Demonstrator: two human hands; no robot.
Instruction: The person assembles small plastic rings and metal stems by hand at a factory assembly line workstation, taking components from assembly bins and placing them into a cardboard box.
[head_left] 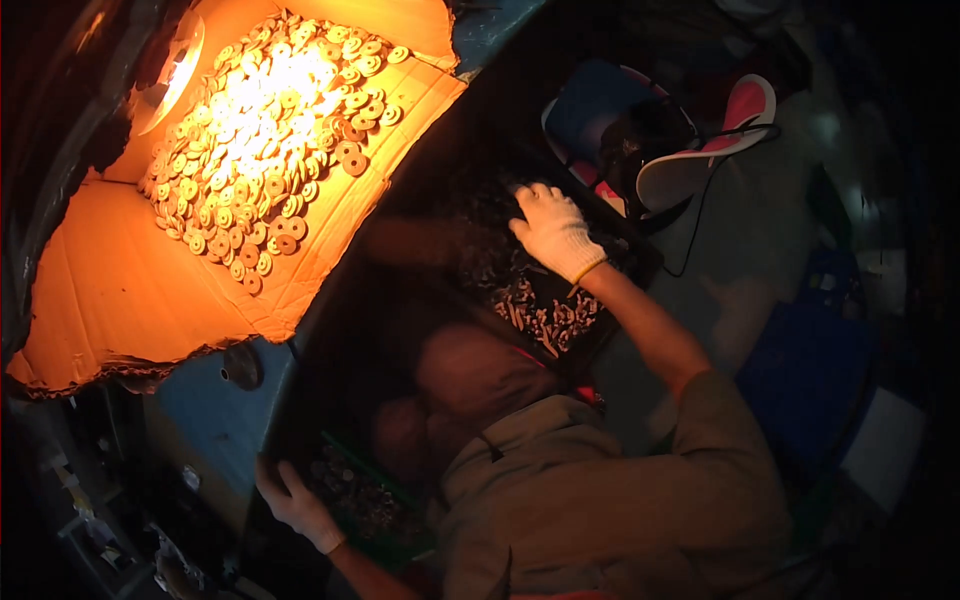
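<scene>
My right hand (555, 235), in a white knitted glove, reaches over a dark tray holding small curved metal-looking pieces (548, 318). Its fingers are bent and the thumb stands apart; no held thing shows, though the area under the fingertips is very dark. Lower left, my left hand (300, 508), also in a pale glove, rests by the edge of a blue tabletop (215, 405). Its fingers are spread, with nothing visible in them. Beside it sits a green bin (385, 540) of small round pieces, partly in shadow.
A lamp (178, 75) brightly lights a heap of washer-like metal discs (240, 180) in an opened cardboard box (110, 290) at upper left. Beyond my right hand are a pair of slippers (705, 165) and a thin black cable (700, 225). A blue container (805, 385) stands at right.
</scene>
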